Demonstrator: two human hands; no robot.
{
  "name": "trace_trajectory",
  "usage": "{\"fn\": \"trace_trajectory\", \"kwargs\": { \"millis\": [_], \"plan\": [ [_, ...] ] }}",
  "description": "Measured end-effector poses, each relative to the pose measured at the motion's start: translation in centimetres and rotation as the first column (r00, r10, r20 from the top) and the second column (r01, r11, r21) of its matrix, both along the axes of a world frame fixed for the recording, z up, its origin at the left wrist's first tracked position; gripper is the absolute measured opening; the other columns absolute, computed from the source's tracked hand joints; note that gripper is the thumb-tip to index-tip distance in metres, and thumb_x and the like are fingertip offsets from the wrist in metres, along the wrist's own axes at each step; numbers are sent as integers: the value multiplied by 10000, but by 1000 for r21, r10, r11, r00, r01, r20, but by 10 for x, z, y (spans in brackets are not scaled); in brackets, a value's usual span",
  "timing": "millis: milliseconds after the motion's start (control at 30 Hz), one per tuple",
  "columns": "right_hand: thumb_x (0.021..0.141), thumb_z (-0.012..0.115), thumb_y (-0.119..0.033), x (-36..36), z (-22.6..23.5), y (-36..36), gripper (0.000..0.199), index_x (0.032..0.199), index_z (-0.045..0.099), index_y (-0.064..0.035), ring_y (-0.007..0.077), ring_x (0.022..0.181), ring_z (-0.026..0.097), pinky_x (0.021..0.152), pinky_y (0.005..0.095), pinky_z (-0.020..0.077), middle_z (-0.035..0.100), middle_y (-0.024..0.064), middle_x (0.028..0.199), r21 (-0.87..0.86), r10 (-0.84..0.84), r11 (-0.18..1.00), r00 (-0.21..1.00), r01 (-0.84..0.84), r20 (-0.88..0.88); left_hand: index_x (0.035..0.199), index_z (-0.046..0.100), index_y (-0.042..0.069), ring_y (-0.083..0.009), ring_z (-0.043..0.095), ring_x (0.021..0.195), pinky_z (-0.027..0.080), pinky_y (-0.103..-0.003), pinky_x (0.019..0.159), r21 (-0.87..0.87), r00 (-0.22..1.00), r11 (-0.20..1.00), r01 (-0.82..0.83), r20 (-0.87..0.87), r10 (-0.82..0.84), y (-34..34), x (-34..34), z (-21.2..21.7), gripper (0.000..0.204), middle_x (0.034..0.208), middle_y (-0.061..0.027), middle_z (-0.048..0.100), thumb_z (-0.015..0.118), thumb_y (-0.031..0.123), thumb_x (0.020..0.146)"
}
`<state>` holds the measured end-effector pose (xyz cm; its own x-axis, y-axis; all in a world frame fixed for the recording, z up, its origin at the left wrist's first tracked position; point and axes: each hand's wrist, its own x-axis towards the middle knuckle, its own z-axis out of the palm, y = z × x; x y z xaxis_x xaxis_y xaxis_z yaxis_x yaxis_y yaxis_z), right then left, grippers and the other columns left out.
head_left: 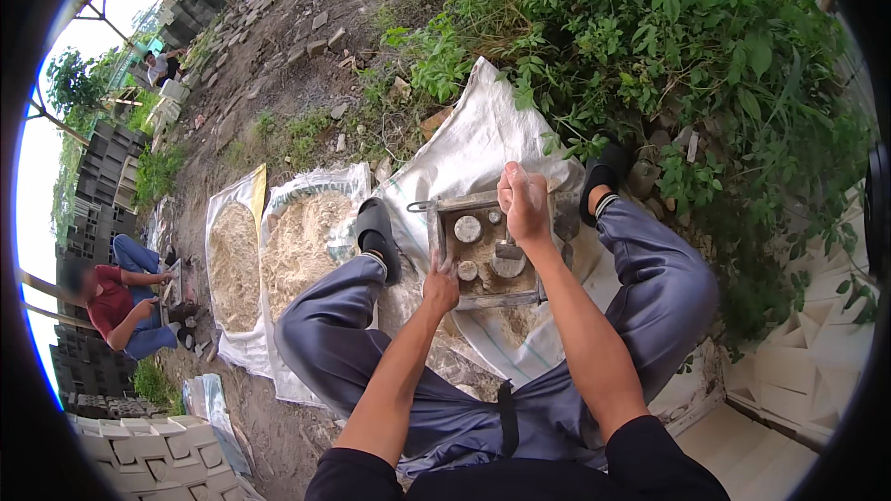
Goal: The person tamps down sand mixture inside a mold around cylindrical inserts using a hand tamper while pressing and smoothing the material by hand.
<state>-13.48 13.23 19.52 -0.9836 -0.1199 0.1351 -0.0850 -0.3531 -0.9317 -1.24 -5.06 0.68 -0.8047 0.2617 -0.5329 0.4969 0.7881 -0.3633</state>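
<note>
Between my feet lies a rectangular mould-like frame (492,300) with dusty walls. Inside it several round, pale grey pieces (468,229) of different sizes sit in brown sand or powder. My left hand (441,286) grips the frame's near left side, its fingers partly hidden against the wall. Above the frame's right part, my right hand (525,204) is closed in a fist around the handle of a small hammer-like tool (508,250). Its dark, blunt head shows below the fist, over one of the larger round pieces. Most of the handle is hidden by my fingers.
A white woven sheet (501,121) lies under the frame. To the left are two sacks of pale powder (237,264). Leafy plants (631,37) crowd the far right. A seated person (121,301) works at the left; another (162,68) sits farther off. Pale blocks (158,455) are stacked near left.
</note>
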Motion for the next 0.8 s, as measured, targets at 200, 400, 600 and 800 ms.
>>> {"fn": "trace_trajectory", "kwargs": {
  "millis": [200,400,600,800],
  "plan": [
    [923,459,-413,-4,-5,3,487,561,355,-104,54,439,256,412,247,181,287,-51,513,24,-17,1000,1000,17,-16,1024,668,15,-279,523,1173,52,-652,1078,303,895,877,-374,367,256,33,5,35,602,1101,-160,640,358,511,882],
    [918,470,-418,-2,-1,-2,484,567,361,-103,50,448,256,416,246,180,280,-50,516,16,-1,1000,1000,1,-1,839,726,83,-268,673,851,44,-699,1043,290,935,906,-309,269,233,32,15,28,663,807,-126,695,433,677,821],
    [913,471,-421,-4,3,1,481,568,358,-105,46,451,260,422,242,183,290,-52,520,15,3,1000,1000,-3,11,775,709,65,-276,676,797,281,-543,1047,405,972,895,-188,205,111,26,6,14,675,781,-129,687,513,710,726],
    [910,503,-408,-4,-3,-1,489,563,354,-97,43,444,255,417,248,183,295,-55,507,10,-13,1000,1000,13,-20,821,675,6,-338,664,818,508,-446,773,437,818,693,-573,360,449,46,10,20,864,849,-212,668,523,835,630]
  ]
}}
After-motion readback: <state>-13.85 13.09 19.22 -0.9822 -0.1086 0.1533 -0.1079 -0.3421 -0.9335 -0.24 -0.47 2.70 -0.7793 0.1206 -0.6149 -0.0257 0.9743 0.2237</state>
